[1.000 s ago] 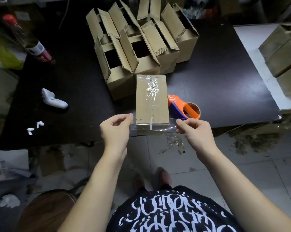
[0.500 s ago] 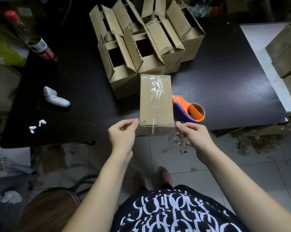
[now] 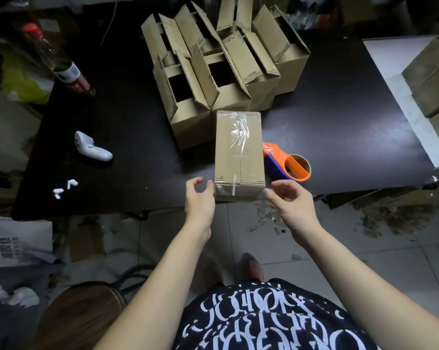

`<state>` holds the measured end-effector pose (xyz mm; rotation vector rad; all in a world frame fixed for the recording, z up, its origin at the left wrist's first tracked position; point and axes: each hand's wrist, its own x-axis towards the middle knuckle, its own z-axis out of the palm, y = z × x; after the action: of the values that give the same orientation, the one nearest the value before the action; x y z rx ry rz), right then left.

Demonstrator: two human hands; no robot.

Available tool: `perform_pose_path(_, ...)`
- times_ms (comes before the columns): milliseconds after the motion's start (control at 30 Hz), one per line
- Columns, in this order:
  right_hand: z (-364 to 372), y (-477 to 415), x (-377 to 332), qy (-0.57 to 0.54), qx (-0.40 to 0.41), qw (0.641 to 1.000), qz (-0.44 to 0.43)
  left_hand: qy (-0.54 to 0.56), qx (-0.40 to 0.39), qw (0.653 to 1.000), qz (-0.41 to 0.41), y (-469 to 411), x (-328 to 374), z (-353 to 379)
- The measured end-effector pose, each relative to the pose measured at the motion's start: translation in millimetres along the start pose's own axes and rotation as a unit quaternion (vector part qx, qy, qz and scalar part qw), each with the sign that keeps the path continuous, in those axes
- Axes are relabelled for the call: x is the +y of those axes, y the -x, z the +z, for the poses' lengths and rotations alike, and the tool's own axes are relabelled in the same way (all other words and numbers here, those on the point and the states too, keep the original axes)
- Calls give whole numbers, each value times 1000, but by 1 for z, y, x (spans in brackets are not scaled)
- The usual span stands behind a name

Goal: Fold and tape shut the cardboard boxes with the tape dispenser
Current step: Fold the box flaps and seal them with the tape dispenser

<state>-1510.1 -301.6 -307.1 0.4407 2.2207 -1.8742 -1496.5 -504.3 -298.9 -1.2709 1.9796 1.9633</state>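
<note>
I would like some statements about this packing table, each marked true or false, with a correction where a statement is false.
1. The closed brown cardboard box sits at the near edge of the black table. True.
2. The right hand holds the orange and blue tape dispenser. False: the dispenser lies on the table, right of the closed box, and the hand holds nothing.
3. The other brown cardboard boxes behind it have their flaps up. True.
4. The clear bottle with a red cap is on the table's right side. False: it is at the far left.
</note>
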Motion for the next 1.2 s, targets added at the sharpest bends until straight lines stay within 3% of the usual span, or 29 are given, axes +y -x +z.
perform_pose_path(67,-6,1,-4,31,-10,997,-69,-57,42,992,104,2,-1,-7)
perform_pose_path(133,-10,1,-9,59,-45,990,-120,-132,64,950,276,2,-2,-21)
perform_pose_path(200,-9,2,-11,80,-69,981,-161,-180,25,891,417,-4,-3,-32)
perform_pose_path(267,-7,2,-13,93,-80,973,-197,-212,-27,847,487,-10,-2,-38)
perform_pose_path(533,-10,-10,-11,158,-63,927,-335,-241,-98,784,564,-23,5,-42)
perform_pose_path(767,-9,-13,-3,165,9,891,-423,-216,-52,757,614,-22,-7,-24)
perform_pose_path(1033,-5,-11,3,180,13,887,-425,-242,4,716,655,-31,-23,-23)
perform_pose_path(1200,0,-7,-3,135,28,913,-383,-262,16,675,690,-31,-25,-28)
